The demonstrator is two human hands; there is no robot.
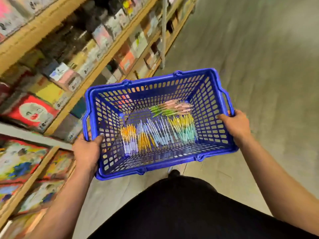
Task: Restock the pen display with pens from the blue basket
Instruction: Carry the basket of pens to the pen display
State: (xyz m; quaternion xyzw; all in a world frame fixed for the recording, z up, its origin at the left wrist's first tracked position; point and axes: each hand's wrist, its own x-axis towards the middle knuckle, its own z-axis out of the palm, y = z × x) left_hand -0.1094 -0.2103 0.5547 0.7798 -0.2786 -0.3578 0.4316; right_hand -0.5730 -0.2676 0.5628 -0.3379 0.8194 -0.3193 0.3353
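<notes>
a: left hand (88, 150) and right hand (236, 125) each curl round an end rim of the blue basket (151, 80), held level.
b: so the bundled pens (160, 130) lie flat on its floor; no pen display visible.

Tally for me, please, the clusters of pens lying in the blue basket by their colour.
Orange-and-lavender cluster: 1
Orange cluster: 1
Pale blue cluster: 1
Yellow-and-teal cluster: 1
Green cluster: 1
Pink cluster: 1
Total: 6 clusters in the blue basket; the single pens are too blurred to count.
</notes>
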